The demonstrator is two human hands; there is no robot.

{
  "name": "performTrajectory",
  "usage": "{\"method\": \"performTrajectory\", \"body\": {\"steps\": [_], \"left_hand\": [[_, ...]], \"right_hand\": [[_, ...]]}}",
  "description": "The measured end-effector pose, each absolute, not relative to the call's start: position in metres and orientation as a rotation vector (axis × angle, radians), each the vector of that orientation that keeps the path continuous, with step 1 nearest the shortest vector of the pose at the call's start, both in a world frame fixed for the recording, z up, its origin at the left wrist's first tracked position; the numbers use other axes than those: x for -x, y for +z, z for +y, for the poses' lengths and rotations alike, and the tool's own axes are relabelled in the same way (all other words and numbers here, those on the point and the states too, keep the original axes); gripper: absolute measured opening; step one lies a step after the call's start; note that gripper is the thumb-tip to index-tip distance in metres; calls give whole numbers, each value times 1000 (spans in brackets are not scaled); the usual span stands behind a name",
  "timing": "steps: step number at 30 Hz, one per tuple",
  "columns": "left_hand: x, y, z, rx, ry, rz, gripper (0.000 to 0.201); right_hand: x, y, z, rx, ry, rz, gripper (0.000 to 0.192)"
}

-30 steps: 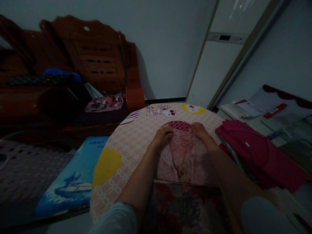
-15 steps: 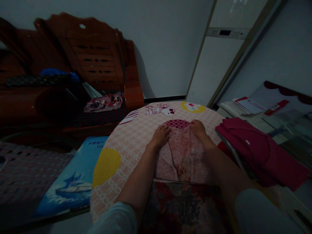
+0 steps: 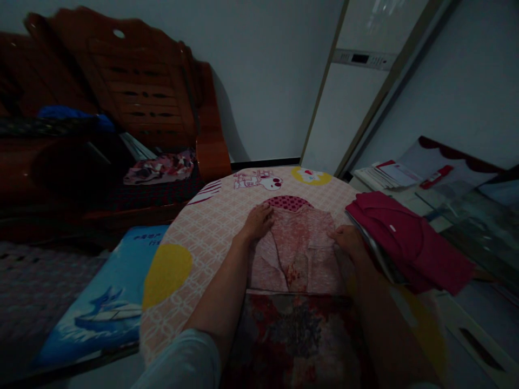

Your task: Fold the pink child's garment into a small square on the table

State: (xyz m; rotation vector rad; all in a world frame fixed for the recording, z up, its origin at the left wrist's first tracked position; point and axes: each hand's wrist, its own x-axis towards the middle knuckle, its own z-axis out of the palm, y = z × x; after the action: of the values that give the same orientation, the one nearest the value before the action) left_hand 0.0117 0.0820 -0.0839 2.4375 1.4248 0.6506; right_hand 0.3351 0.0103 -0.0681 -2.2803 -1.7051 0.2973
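Pressing flat on a pink garment (image 3: 298, 251), both hands are seen open, palms down, nothing gripped. The left hand (image 3: 257, 222) is laid on the garment's far-left corner, fingers spread toward the dotted collar patch (image 3: 287, 202). The right hand (image 3: 347, 239) is set on the garment's right edge, nearer than the left, fingers loosely extended; whether the edge is pinched cannot be told in the dim light.

Progress, judged: the garment is already spread face-up at the middle of the round table (image 3: 211, 227), on its pink checked cloth; it looks narrowed into a rectangle, sides apparently turned in. Smoothing seems to be in hand; a cross fold from near to far is not yet made. A darker floral cloth (image 3: 300, 335) lies just near of the garment, touching its near edge, unsorted.

Outward: a red garment (image 3: 405, 243) is lying at the table's right, just beside the right hand. Papers (image 3: 385, 174) are stacked far right. A wooden bench (image 3: 138, 97) with a floral bundle (image 3: 160, 167) stands far left. A blue printed mat (image 3: 105, 292) lies near left.

Versus the earlier frames: the right hand has been drawn from the far collar corner down to the right edge; the left hand has stayed near its corner. The view has shifted slightly.
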Motion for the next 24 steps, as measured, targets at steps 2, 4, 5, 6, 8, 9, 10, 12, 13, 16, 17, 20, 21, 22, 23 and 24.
{"method": "performTrajectory", "body": {"steps": [2, 4, 5, 6, 8, 9, 10, 12, 13, 16, 17, 20, 21, 22, 23, 24], "left_hand": [[-1, -77, 83, -2311, 687, 1483, 43], [12, -69, 83, -2140, 686, 1601, 43], [18, -65, 84, -2070, 664, 1656, 42], [24, -62, 84, -2027, 630, 1698, 39], [32, -57, 84, -1992, 557, 1723, 32], [35, -55, 83, -1977, 518, 1723, 29], [36, -53, 83, -1961, 480, 1721, 26], [37, -50, 81, -1933, 405, 1709, 20], [38, -49, 80, -1920, 371, 1699, 16], [40, -44, 77, -1881, 286, 1649, 10], [42, -42, 76, -1869, 268, 1627, 13], [46, -37, 72, -1816, 301, 1530, 26], [45, -35, 71, -1791, 346, 1492, 30], [42, -34, 70, -1762, 403, 1453, 34], [38, -34, 70, -1731, 466, 1412, 36], [31, -35, 70, -1699, 528, 1369, 37]], "right_hand": [[-330, -70, 10, 2263, 299, -1651, 20], [-324, -74, 9, 2312, 221, -1555, 19], [-321, -77, 8, 2337, 164, -1507, 19], [-319, -80, 7, 2351, 104, -1475, 19], [-315, -86, 6, 2338, 9, -1466, 18], [-314, -89, 5, 2318, -5, -1482, 18], [-314, -91, 5, 2299, -5, -1493, 18], [-316, -94, 5, 2276, 7, -1492, 18], [-317, -96, 5, 2264, 9, -1488, 19], [-319, -97, 5, 2222, -4, -1490, 20], [-319, -98, 5, 2216, -1, -1490, 20], [-319, -98, 5, 2223, 33, -1476, 20], [-319, -99, 5, 2230, 47, -1466, 20], [-319, -99, 5, 2239, 57, -1457, 19], [-319, -99, 5, 2245, 58, -1453, 19], [-320, -99, 6, 2248, 53, -1453, 18]]}}
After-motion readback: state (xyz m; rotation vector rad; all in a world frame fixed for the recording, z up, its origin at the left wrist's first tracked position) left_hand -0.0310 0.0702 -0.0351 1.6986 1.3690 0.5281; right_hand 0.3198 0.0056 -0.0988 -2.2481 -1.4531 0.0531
